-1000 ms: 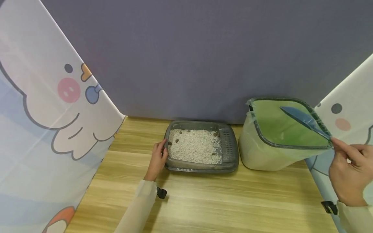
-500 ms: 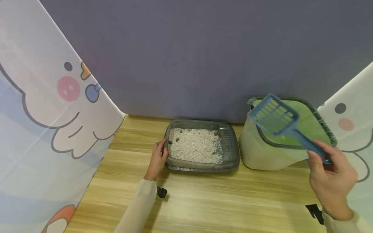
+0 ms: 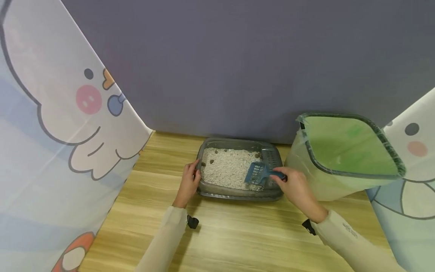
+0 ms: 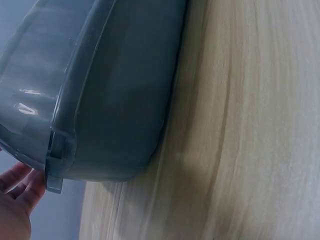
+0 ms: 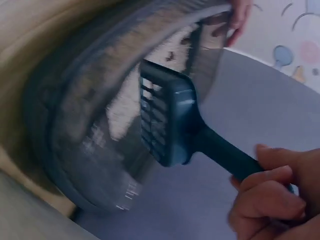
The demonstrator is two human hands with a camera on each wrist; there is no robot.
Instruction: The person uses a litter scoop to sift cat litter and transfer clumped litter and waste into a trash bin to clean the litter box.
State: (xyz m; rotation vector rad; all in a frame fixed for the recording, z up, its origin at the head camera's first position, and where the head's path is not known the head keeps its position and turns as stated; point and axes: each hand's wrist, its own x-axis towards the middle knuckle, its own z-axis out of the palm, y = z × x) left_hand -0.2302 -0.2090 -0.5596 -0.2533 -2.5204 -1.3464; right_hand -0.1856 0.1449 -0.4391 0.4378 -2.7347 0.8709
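Note:
A grey litter box (image 3: 234, 194) on the wooden surface holds pale litter (image 3: 225, 170), with several dark brown clumps (image 3: 212, 161) mostly toward its left and back. My left hand (image 3: 188, 183) grips the box's left rim; in the left wrist view its fingers (image 4: 31, 192) meet the rim at one end. My right hand (image 3: 299, 189) holds a blue slotted litter scoop (image 3: 257, 173) by the handle. The scoop's head is over the right part of the litter, tilted, with nothing seen on it in the right wrist view (image 5: 167, 117).
A tall whitish bin (image 3: 312, 181) with a dark rim and a green-looking inside stands close to the box's right. A grey panel (image 3: 217, 68) rises behind the box, and cartoon-printed sheets (image 3: 57, 151) flank both sides. The wooden surface (image 3: 238, 234) extends in front.
The scoop has come left and down from over the bin to the litter in the box, with my right hand. My left hand stays at the box's rim. The view has shifted slightly.

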